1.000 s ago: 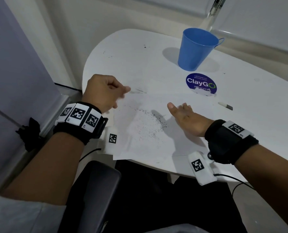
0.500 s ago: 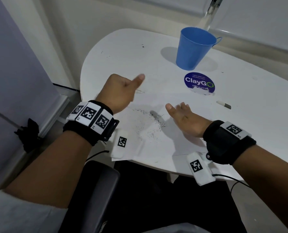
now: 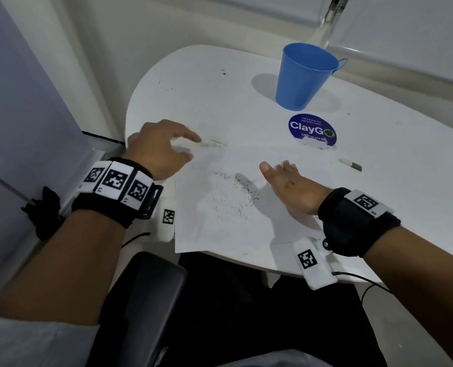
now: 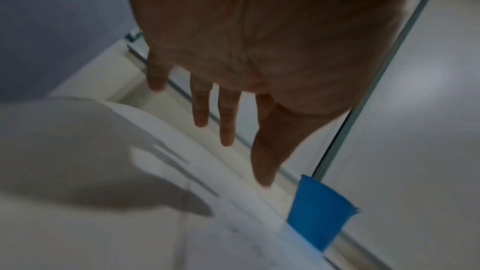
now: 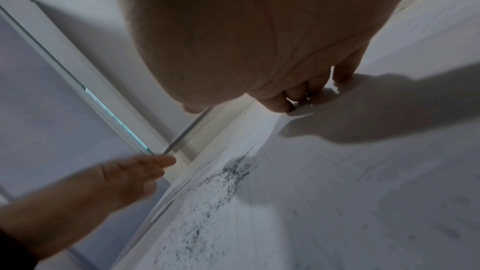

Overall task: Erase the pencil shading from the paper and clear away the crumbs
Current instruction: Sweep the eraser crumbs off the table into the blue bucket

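1. The erasing looks done, as far as I can judge: the paper lies at the near edge of the counter with no solid shading visible, only dark crumbs scattered across its middle. The step in hand is clearing them.
2. The right hand stands on its edge on the paper at 3 o'clock of the crumbs, fingers relaxed, grasping nothing, posed like a sweeping blade.
3. The left hand hovers at 10 o'clock of the crumbs, over the paper's far-left corner, fingers spread and released; the left wrist view shows them straight and empty.
4. The next move probably calls for a light sweep toward 9 o'clock while the paper is held down, or it will slide.
5. The blue cup stands upright at 1 o'clock; its inside cannot be seen.
6. The eraser lies at 3 o'clock, well apart from both hands.
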`<control>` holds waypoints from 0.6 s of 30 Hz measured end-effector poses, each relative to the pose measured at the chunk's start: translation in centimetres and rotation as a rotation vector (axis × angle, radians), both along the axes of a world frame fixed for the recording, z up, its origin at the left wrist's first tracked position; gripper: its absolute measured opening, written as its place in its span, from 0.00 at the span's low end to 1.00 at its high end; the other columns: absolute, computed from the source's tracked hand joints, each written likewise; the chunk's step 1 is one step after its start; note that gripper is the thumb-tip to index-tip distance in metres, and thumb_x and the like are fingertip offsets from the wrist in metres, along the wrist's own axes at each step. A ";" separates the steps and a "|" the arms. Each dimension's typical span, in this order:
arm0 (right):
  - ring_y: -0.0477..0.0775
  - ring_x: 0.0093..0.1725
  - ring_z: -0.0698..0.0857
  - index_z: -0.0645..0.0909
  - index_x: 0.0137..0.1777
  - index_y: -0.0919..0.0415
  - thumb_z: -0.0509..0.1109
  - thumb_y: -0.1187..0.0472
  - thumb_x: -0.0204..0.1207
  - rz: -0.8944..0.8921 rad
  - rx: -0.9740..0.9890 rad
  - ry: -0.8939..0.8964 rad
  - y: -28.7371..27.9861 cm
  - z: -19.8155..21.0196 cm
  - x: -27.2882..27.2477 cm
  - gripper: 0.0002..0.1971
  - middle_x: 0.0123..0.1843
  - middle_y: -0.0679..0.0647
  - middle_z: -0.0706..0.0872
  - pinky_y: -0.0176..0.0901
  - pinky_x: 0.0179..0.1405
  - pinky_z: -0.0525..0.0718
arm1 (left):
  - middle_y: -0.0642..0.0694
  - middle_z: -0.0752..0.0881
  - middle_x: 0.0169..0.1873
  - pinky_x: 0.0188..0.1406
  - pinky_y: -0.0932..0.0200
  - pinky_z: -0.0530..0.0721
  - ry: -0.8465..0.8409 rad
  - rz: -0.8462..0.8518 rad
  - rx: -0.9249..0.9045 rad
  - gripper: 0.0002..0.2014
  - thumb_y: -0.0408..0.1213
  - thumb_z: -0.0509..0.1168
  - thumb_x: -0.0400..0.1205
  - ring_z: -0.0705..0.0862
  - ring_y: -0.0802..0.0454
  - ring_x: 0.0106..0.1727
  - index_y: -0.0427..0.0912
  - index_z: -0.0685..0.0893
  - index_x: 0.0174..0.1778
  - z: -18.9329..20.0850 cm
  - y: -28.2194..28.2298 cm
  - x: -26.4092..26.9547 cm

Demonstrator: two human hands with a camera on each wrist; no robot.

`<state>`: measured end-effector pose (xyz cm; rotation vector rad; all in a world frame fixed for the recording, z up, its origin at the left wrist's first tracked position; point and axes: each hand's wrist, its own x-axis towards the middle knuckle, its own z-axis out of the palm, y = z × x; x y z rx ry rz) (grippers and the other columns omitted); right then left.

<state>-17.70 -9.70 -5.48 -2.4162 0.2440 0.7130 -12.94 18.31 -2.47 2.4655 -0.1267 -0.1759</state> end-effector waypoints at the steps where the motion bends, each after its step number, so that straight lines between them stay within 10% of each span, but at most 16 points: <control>1: 0.48 0.83 0.53 0.50 0.38 0.40 0.37 0.11 0.60 -0.008 -0.005 0.017 0.3 0.7 -0.2 0.32 0.51 0.43 0.65 0.59 0.86 0.43 | 0.59 0.69 0.82 0.87 0.37 0.46 0.090 -0.034 0.105 0.19 0.46 0.74 0.81 0.58 0.52 0.87 0.72 0.83 0.65 -0.4 0.7 0.0; 3: 0.50 0.84 0.51 0.69 0.55 0.38 0.38 0.15 0.67 -0.003 -0.051 -0.008 0.8 1.7 -0.9 0.35 0.71 0.50 0.71 0.58 0.86 0.40 | 0.59 0.47 0.89 0.83 0.31 0.30 0.240 -0.098 0.260 0.28 0.54 0.72 0.82 0.36 0.52 0.89 0.79 0.71 0.75 -0.9 1.3 -0.2; 5: 0.53 0.87 0.40 0.53 0.86 0.60 0.39 0.21 0.73 0.012 -0.151 -0.072 1.6 2.6 -1.6 0.52 0.89 0.58 0.47 0.53 0.86 0.38 | 0.58 0.39 0.89 0.80 0.26 0.28 0.338 -0.146 0.345 0.31 0.59 0.70 0.82 0.29 0.49 0.87 0.81 0.63 0.78 -1.3 1.4 0.1; 8: 0.55 0.86 0.33 0.36 0.86 0.67 0.38 0.22 0.73 0.029 -0.241 -0.039 3.4 3.1 -2.9 0.55 0.88 0.61 0.33 0.54 0.86 0.39 | 0.56 0.37 0.88 0.81 0.25 0.31 0.406 -0.152 0.386 0.34 0.60 0.69 0.82 0.28 0.45 0.87 0.80 0.60 0.81 -1.3 1.5 0.4; 18: 0.53 0.86 0.32 0.34 0.86 0.62 0.39 0.25 0.77 0.303 0.016 -0.024 12.8 3.8 -2.8 0.50 0.87 0.56 0.32 0.53 0.84 0.37 | 0.53 0.36 0.89 0.85 0.33 0.45 0.410 -0.181 0.367 0.35 0.49 0.67 0.86 0.29 0.40 0.87 0.75 0.56 0.83 -1.2 1.2 0.7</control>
